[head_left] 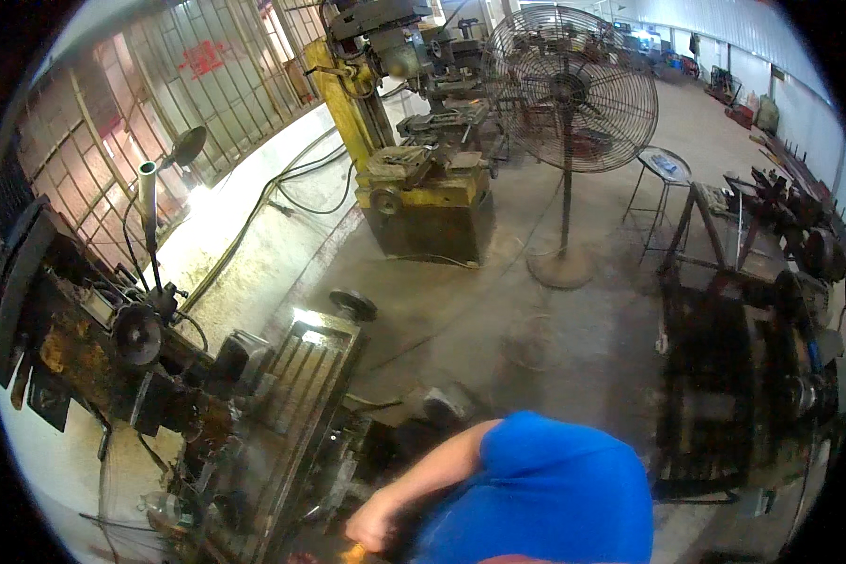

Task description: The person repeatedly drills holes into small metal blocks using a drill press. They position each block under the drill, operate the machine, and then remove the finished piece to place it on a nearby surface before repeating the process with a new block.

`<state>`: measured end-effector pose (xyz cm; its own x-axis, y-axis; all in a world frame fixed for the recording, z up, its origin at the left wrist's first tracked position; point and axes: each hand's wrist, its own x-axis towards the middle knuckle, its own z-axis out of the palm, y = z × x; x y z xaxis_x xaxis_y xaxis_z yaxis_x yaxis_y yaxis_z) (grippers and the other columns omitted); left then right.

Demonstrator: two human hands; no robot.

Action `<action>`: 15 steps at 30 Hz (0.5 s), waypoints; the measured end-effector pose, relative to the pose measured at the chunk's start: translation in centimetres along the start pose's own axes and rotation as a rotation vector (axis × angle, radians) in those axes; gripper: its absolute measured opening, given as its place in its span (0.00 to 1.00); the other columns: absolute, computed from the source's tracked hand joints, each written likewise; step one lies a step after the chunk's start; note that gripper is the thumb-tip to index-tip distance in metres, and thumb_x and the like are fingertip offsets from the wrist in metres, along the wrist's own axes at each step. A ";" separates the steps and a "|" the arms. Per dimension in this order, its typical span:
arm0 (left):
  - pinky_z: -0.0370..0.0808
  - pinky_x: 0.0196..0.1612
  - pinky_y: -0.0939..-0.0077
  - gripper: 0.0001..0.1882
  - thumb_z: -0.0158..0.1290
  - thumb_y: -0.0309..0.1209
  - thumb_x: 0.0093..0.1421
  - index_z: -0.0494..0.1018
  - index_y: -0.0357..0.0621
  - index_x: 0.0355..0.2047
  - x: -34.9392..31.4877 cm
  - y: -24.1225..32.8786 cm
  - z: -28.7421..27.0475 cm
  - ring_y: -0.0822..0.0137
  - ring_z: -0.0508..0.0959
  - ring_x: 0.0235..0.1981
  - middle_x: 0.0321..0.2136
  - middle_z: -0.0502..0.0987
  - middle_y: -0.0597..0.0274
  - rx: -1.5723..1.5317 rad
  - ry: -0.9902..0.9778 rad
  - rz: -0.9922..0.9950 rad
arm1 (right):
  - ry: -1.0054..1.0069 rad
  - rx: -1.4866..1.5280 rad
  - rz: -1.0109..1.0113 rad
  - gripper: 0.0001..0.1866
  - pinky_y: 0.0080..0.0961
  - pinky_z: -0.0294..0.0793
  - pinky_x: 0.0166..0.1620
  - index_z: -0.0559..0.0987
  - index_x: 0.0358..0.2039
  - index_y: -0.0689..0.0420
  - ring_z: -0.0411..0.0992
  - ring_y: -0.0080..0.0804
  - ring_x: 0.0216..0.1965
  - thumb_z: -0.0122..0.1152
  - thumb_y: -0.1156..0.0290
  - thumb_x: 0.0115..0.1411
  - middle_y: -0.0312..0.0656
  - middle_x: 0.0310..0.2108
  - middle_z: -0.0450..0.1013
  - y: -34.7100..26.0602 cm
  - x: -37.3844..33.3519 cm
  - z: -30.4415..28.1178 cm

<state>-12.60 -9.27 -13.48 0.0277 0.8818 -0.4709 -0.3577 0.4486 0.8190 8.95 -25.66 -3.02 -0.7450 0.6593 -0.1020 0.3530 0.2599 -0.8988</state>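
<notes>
My right hand (371, 528) is low in the picture, at the end of a bare forearm that comes out of a blue sleeve (545, 470). Its fingers are closed on a yellow-orange handle (352, 555), of which only a small part shows above the lower edge. What the handle belongs to is hidden. The hand is close to the right side of a milling machine's long slotted table (301, 385), beside dark, greasy machine parts. A handwheel (352, 304) sticks out at the table's far end. My left hand does not show.
A machine head with a round dial (136, 334) and a work lamp (188, 146) stand at left. Further off are a yellow-based milling machine (423, 202), a large pedestal fan (569, 94) and a stool (665, 167). Dark metal racks (724, 376) line the right; cables run along the wall.
</notes>
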 end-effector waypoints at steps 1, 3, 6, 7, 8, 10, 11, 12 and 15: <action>0.69 0.30 0.69 0.09 0.45 0.31 0.57 0.66 0.36 0.33 -0.1 0.0 0.3 0.66 0.69 0.26 0.26 0.69 0.58 0.003 -0.002 -0.002 | -0.040 0.016 -0.007 0.12 0.35 0.67 0.20 0.74 0.14 0.69 0.70 0.39 0.18 0.53 0.69 0.35 0.50 0.14 0.70 0.7 0.4 0.1; 0.69 0.30 0.69 0.09 0.45 0.31 0.56 0.66 0.36 0.33 -0.4 0.2 1.7 0.65 0.69 0.26 0.26 0.69 0.58 0.017 -0.027 -0.004 | -0.036 -0.111 -0.189 0.13 0.36 0.67 0.20 0.74 0.14 0.69 0.70 0.40 0.18 0.54 0.69 0.35 0.51 0.14 0.70 5.2 2.6 0.3; 0.69 0.30 0.69 0.10 0.46 0.31 0.56 0.66 0.36 0.33 -0.7 -0.4 0.2 0.65 0.69 0.26 0.26 0.69 0.58 0.007 -0.002 -0.016 | 0.133 -0.213 0.009 0.13 0.37 0.66 0.21 0.74 0.15 0.69 0.71 0.41 0.19 0.55 0.68 0.34 0.51 0.15 0.70 1.4 0.6 0.4; 0.69 0.30 0.69 0.10 0.46 0.31 0.56 0.66 0.36 0.33 -0.9 -0.4 0.2 0.65 0.69 0.26 0.26 0.69 0.58 0.008 -0.001 -0.021 | 0.231 -0.236 0.157 0.14 0.38 0.66 0.21 0.74 0.15 0.69 0.71 0.42 0.19 0.55 0.68 0.34 0.51 0.16 0.71 -1.2 -1.1 -0.3; 0.69 0.30 0.69 0.10 0.46 0.31 0.56 0.66 0.36 0.33 -0.9 -0.3 0.6 0.65 0.69 0.26 0.27 0.70 0.58 0.012 -0.006 -0.022 | 0.217 -0.299 0.225 0.14 0.39 0.66 0.23 0.74 0.15 0.68 0.71 0.44 0.21 0.56 0.67 0.33 0.52 0.17 0.71 -1.8 -1.6 -1.1; 0.69 0.30 0.69 0.10 0.47 0.32 0.56 0.67 0.36 0.33 -0.6 -0.3 1.8 0.65 0.70 0.26 0.27 0.70 0.58 0.022 -0.023 -0.031 | 0.264 -0.291 0.226 0.14 0.40 0.66 0.25 0.74 0.16 0.68 0.71 0.46 0.23 0.56 0.67 0.32 0.53 0.18 0.71 0.2 -1.0 -1.1; 0.69 0.30 0.69 0.10 0.47 0.32 0.56 0.67 0.36 0.33 -0.7 -0.5 1.6 0.65 0.70 0.27 0.27 0.70 0.58 0.021 -0.020 -0.032 | 0.278 -0.286 0.226 0.14 0.40 0.66 0.26 0.75 0.16 0.67 0.71 0.47 0.23 0.56 0.66 0.32 0.54 0.19 0.71 -0.1 -1.1 -1.1; 0.69 0.30 0.69 0.11 0.47 0.32 0.56 0.67 0.36 0.33 -0.6 -0.5 1.6 0.65 0.70 0.27 0.27 0.70 0.58 0.017 -0.021 -0.036 | 0.187 -0.184 0.271 0.16 0.40 0.67 0.28 0.76 0.18 0.67 0.71 0.48 0.25 0.56 0.65 0.32 0.55 0.20 0.71 -1.4 -1.8 -1.4; 0.69 0.30 0.69 0.11 0.48 0.32 0.55 0.67 0.36 0.34 -0.7 -0.7 0.8 0.65 0.70 0.27 0.27 0.70 0.58 0.002 -0.007 -0.044 | 0.254 -0.237 0.209 0.17 0.40 0.67 0.28 0.76 0.20 0.66 0.71 0.49 0.26 0.56 0.64 0.32 0.55 0.20 0.72 -0.7 -0.9 -0.8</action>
<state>-11.66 -10.09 -13.46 0.0499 0.8619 -0.5046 -0.3539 0.4877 0.7981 9.77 -25.90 -1.93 -0.4904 0.8607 -0.1366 0.6245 0.2377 -0.7439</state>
